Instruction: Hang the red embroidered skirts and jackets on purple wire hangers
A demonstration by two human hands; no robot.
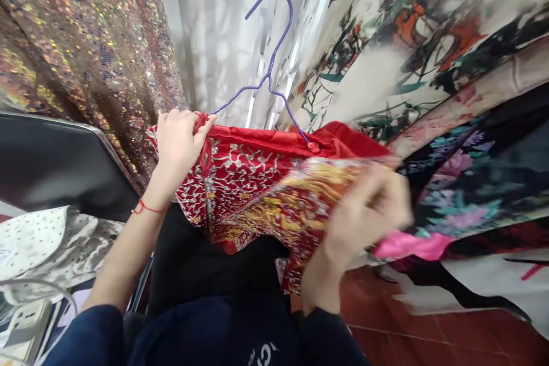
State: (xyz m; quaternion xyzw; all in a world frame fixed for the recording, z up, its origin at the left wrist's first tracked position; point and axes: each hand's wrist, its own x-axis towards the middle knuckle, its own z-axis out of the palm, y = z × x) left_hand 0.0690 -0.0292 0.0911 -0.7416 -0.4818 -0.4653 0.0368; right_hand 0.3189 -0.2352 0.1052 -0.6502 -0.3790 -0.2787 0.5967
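A red garment [253,168] with silver and gold patterning spreads between my two hands, over my lap. A purple wire hanger [274,60] rises from its upper edge, both arms running down to the red cloth. My left hand [178,137] is closed round the garment's upper left corner, by the hanger's left end, with a red cord loop hanging beside the fingers. On the right, my right hand [369,211] is blurred by motion, its fingers curled at the garment's gold-patterned edge. A red knot sits near the hanger's right end.
Sequined fabric [86,40] hangs at the left, above a black chair back [55,166]. Floral garments [450,28] hang at the right. A spotted cloth [34,240] and a power strip [26,320] lie at lower left. Red floor tiles [386,320] show at lower right.
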